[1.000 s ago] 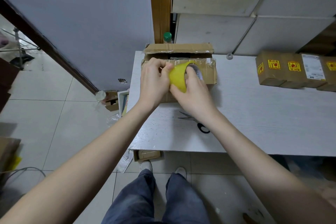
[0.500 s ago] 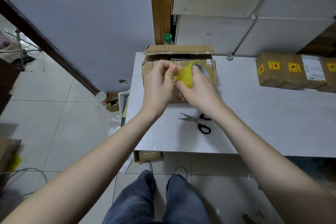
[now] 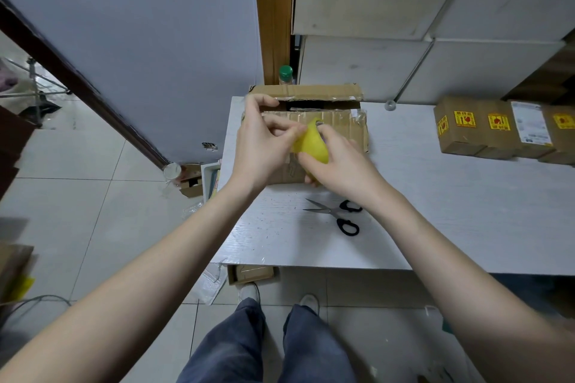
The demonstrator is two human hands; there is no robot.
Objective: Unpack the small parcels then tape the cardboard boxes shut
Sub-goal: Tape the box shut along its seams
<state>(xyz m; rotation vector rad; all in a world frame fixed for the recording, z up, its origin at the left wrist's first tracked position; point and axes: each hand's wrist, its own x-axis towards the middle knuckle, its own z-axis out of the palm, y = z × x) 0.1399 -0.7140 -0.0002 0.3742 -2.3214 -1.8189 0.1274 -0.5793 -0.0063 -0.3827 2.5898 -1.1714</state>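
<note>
A worn cardboard box (image 3: 345, 124) lies at the far left end of the white table (image 3: 451, 205), its back flap standing slightly open. Over the box my right hand (image 3: 340, 162) grips a roll of yellow tape (image 3: 312, 141). My left hand (image 3: 264, 140) pinches the tape's free end at the roll's left side. Both hands hide the box's front left part.
Black-handled scissors (image 3: 339, 214) lie on the table just in front of the box. Several small brown parcels (image 3: 497, 129) with yellow stickers sit at the far right. A green-capped bottle (image 3: 285, 74) stands behind the box. Cardboard scraps and plastic lie on the floor at left.
Both hands with the tape roll shifted slightly forward and lower over the box. The left fingers now pinch the tape end and pull it a little away from the roll.
</note>
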